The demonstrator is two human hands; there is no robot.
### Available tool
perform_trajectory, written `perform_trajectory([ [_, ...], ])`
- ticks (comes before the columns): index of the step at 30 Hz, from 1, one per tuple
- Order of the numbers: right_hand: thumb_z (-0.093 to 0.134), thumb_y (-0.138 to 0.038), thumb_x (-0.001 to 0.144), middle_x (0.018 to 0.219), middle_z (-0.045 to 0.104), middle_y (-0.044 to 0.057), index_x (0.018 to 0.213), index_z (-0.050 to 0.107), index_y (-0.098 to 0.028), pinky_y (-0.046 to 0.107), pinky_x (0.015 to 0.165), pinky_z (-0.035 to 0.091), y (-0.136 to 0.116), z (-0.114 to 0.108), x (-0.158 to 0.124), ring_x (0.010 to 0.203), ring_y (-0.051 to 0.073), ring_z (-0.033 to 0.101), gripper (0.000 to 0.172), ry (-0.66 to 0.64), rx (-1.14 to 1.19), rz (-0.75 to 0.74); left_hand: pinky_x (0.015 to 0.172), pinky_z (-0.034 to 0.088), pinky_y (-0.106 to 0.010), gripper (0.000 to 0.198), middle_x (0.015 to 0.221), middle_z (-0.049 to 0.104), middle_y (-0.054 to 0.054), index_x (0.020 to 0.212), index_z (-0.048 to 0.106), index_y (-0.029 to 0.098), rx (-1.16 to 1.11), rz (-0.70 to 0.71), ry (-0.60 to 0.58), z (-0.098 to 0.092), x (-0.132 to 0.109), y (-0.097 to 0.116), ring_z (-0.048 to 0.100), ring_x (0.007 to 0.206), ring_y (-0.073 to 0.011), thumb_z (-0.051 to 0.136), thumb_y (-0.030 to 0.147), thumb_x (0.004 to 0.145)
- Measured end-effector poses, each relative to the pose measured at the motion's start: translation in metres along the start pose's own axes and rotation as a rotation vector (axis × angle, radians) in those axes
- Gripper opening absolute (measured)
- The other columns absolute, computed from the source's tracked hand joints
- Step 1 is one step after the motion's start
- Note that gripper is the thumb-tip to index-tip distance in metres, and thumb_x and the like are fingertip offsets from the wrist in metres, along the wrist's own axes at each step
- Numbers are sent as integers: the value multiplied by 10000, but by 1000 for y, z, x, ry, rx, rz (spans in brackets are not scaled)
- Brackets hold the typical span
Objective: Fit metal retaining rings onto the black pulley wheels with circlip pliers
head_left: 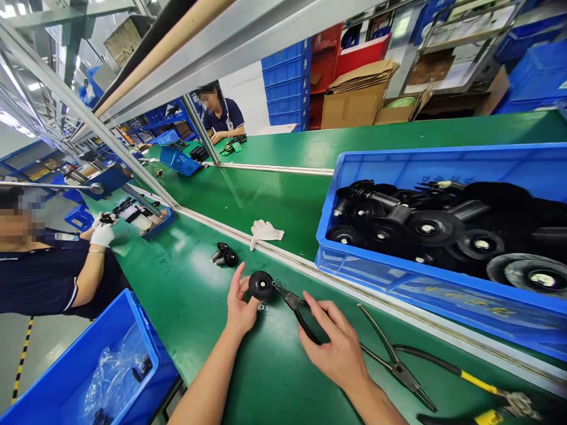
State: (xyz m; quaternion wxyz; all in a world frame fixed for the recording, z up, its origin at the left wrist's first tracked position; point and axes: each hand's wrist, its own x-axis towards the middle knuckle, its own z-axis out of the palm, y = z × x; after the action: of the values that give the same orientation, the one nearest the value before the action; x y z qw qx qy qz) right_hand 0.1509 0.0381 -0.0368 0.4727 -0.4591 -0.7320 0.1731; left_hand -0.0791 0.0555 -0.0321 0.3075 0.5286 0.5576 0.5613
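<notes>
My left hand (240, 307) is closed around a round black disc part (261, 286) with a pale centre, holding it just above the green bench. In my right hand (336, 342) is a pair of black-handled snap-ring pliers (292, 300), its handles spread. The plier tips are beside the disc's right edge, with what looks like a small ring at them. Under the disc lie a few small shiny metal rings (263, 306). Black cylindrical parts (224, 255) lie in a small group beyond my left hand. My right fingers partly hide the plier handles.
A blue bin (363, 262) of black disc parts stands at the right. More pliers (401, 373) and a yellow-black handled tool (478, 381) lie right of my hand. A white glove (266, 231) rests by the rail. Another blue bin (146, 330) and a co-worker (48, 271) are left.
</notes>
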Motion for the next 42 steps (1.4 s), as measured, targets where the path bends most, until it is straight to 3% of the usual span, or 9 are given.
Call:
perform_trajectory([
  [9, 627, -168, 879, 1073, 633, 74, 1543, 498, -335, 341, 802, 574, 1, 1, -2, 918, 213, 665, 697, -32, -55, -45, 1058, 538, -420, 671, 1082, 773, -74, 1576, 397, 259, 47, 147, -140, -5, 3, -3, 721, 1077, -224, 692, 310, 976],
  [14, 621, -180, 886, 1065, 628, 66, 1547, 488, -361, 314, 730, 548, 1, 1, -3, 849, 197, 652, 698, -32, -81, -39, 1053, 550, -439, 687, 1087, 765, -84, 1588, 379, 236, 68, 150, -139, -6, 2, -3, 729, 1062, -233, 688, 306, 978],
  [27, 606, -161, 905, 1040, 620, 63, 1564, 457, -355, 302, 727, 520, -2, 0, -2, 841, 189, 643, 704, -14, -185, -86, 1018, 570, -411, 629, 1110, 764, -78, 1571, 409, 272, 95, 164, -174, -9, 5, 0, 733, 1053, -227, 664, 287, 996],
  [35, 611, -157, 899, 1036, 634, 54, 1568, 458, -349, 284, 669, 492, -1, 0, -3, 836, 183, 648, 713, -19, -248, -84, 1059, 531, -470, 628, 1153, 754, -101, 1576, 423, 277, 177, 166, -179, -16, 5, -7, 722, 1059, -246, 656, 278, 993],
  [42, 593, -151, 909, 977, 629, 45, 1512, 533, -319, 261, 594, 434, -1, 1, -5, 760, 156, 610, 628, -37, -285, -90, 1024, 571, -431, 579, 1144, 751, -90, 1544, 466, 276, 124, 164, -200, -19, 5, -10, 738, 1039, -224, 654, 266, 997],
])
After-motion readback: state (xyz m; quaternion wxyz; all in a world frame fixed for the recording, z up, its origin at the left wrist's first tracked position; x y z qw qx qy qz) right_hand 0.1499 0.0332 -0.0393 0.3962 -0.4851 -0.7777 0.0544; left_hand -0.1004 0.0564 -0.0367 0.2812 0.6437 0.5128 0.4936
